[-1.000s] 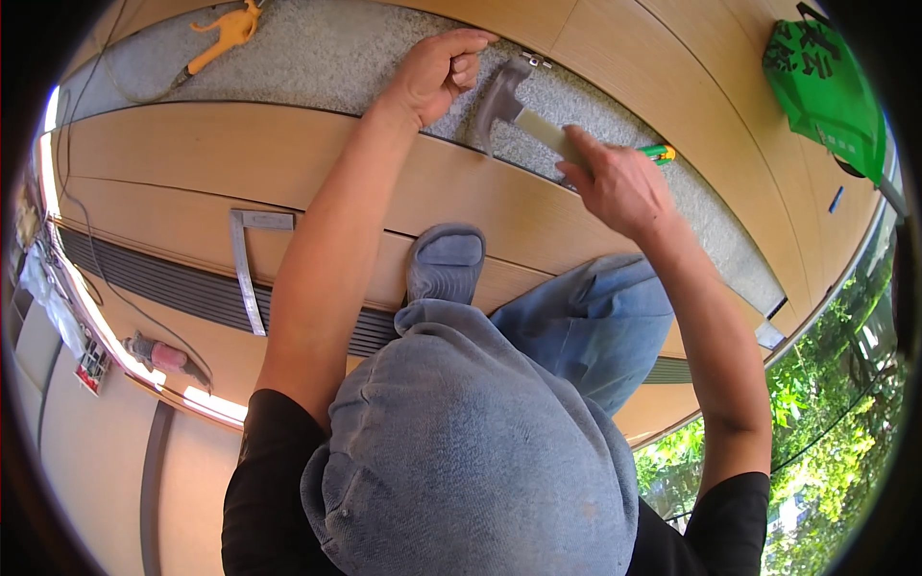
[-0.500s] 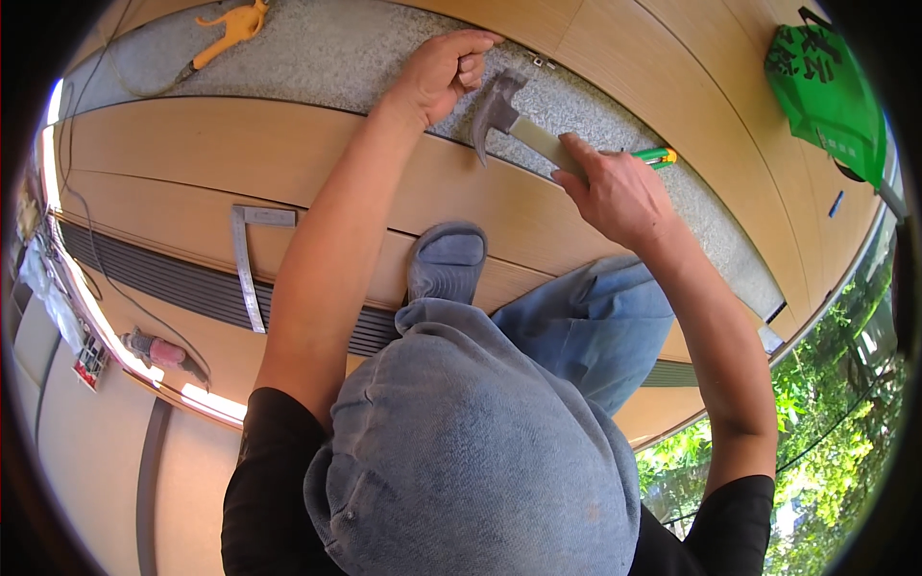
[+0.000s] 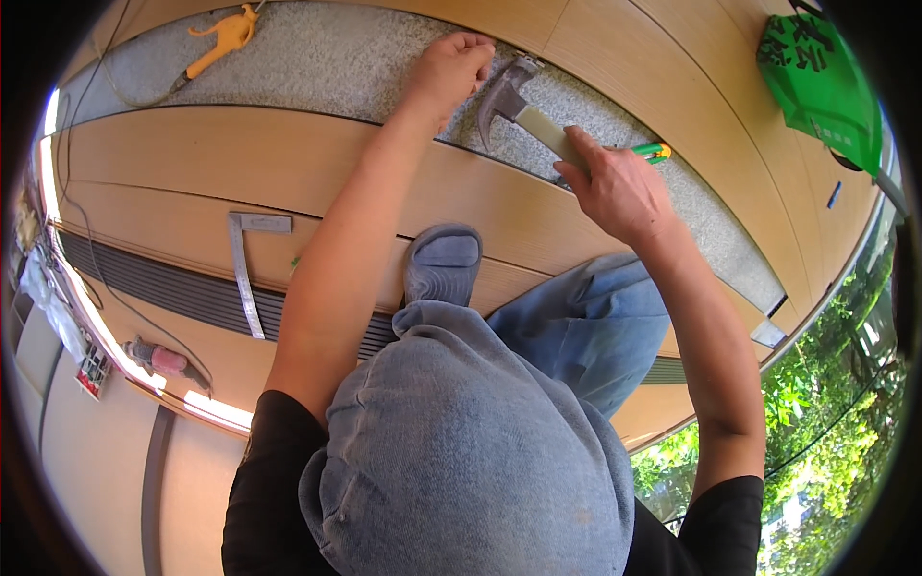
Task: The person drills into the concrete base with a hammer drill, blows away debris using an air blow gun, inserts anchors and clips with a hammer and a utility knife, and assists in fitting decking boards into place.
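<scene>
A claw hammer (image 3: 545, 132) is gripped by its pale handle in my right hand (image 3: 624, 192). Its dark head is at the edge of the far wood-coloured plank (image 3: 663, 67), over a small metal clip (image 3: 531, 58) that it partly covers. Just left of the head, my left hand (image 3: 449, 79) is closed, thumb and fingers pressed together near that edge; whatever they may hold is hidden. Between the far plank and the near plank (image 3: 240, 154) runs a strip of speckled grey floor (image 3: 336, 58). Beside my right hand lies a green tool with a yellow-orange end (image 3: 653, 152), partly covered.
An orange blow gun (image 3: 223, 43) with a hose lies at the far left. A metal square (image 3: 240, 269) rests on the near planks by my left arm. A pink-and-grey power tool (image 3: 163, 359) is at the left edge. A green bag (image 3: 826, 96) stands far right.
The hammer head has moved away from me, up to the far plank's edge over the clip. My left hand's outstretched index finger has drawn in, and the hand has turned slightly.
</scene>
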